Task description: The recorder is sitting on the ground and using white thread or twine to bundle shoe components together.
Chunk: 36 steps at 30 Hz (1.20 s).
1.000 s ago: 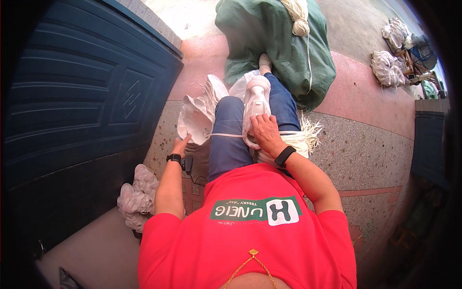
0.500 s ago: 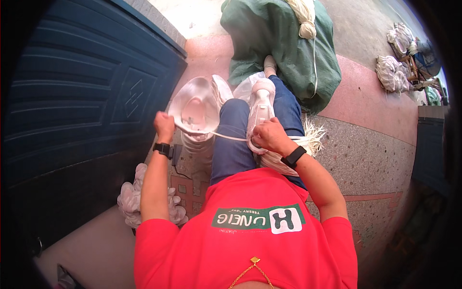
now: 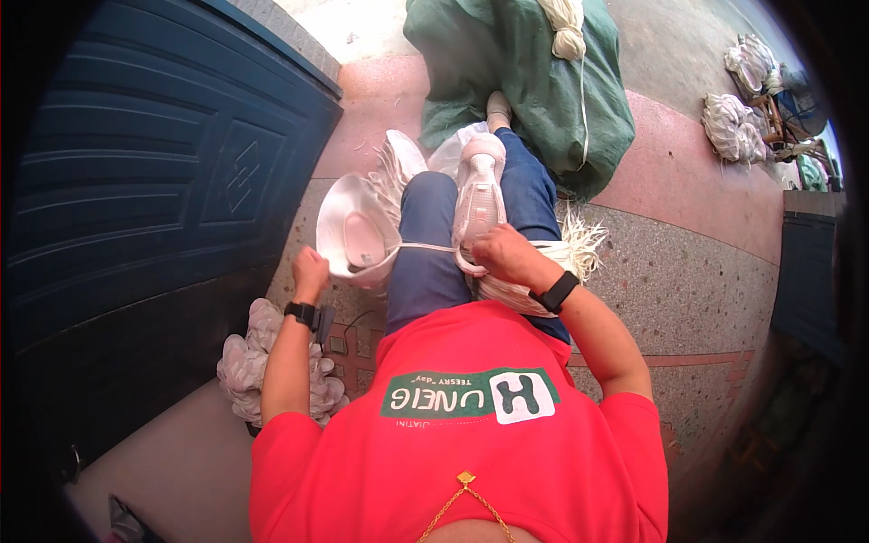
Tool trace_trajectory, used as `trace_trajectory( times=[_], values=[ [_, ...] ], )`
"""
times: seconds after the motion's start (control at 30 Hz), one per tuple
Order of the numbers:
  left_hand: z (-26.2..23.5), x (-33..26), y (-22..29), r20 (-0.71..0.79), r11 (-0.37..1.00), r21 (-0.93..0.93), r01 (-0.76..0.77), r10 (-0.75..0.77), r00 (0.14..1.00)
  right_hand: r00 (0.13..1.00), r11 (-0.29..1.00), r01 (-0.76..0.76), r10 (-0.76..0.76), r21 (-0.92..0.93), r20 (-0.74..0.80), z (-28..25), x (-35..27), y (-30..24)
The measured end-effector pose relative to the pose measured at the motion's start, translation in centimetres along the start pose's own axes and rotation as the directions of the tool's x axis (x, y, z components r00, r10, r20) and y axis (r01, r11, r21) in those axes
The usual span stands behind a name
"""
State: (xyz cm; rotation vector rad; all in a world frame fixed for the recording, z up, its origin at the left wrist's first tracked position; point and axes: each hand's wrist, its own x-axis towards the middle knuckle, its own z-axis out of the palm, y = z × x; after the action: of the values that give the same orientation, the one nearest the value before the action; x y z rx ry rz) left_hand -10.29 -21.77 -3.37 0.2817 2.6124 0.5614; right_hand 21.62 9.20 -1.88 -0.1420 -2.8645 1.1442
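Note:
A pale pink and white sneaker point(image 3: 480, 195) lies lengthwise along my right thigh. My right hand point(image 3: 514, 255) is closed at its near end, fingertips pressed to the shoe. From there a white cord point(image 3: 427, 246) runs left across my left thigh to a white bowl-like piece point(image 3: 333, 213) with a pink sole-shaped part point(image 3: 364, 240) inside. My left hand point(image 3: 310, 273) is a fist beside that piece's near left rim; what it holds, if anything, is hidden. A bundle of cream laces point(image 3: 579, 252) hangs over the right side of my lap.
A green sack point(image 3: 516, 63) stands ahead, a cream bundle of cords point(image 3: 568, 36) on top. A dark blue panelled door point(image 3: 127, 154) is at my left. Piled pale shoe pieces point(image 3: 262, 362) sit by my left forearm; more white bundles point(image 3: 733, 127) lie far right.
My left hand and the white bowl-like piece have come nearer to me. My right hand stays closed at the shoe's near end. The whole view has shifted slightly.

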Motion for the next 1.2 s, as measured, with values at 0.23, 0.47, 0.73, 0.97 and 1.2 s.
trace_trajectory(
  times=[0.23,0.47,0.73,0.97,1.2],
  values=[
    [-0.6,-1.9,3.3,-0.082,0.862,0.328,-0.386,0.433,0.898,0.958,0.99,-0.144,0.14,0.005,-0.249,-3.0,2.4,1.9],
    [4.7,-5.1,18.9,-0.041,0.449,0.038,-0.893,0.893,0.447,0.922,0.967,-0.255,0.24,-0.012,-0.303,-2.8,6.0,5.5],
    [13.3,-3.7,22.9,0.24,0.411,0.184,-0.893,0.862,0.446,0.911,0.968,-0.25,0.244,0.027,-0.332,-2.7,5.0,6.6],
    [14.7,-1.4,24.6,0.153,0.599,0.224,-0.769,0.757,0.635,0.874,0.959,-0.28,0.239,-0.038,-0.423,-3.1,6.0,7.7],
    [12.4,-2.0,25.7,0.478,0.42,0.204,-0.884,0.745,0.465,0.865,0.953,-0.285,0.301,0.1,-0.401,-4.7,0.4,6.7]
  ],
)
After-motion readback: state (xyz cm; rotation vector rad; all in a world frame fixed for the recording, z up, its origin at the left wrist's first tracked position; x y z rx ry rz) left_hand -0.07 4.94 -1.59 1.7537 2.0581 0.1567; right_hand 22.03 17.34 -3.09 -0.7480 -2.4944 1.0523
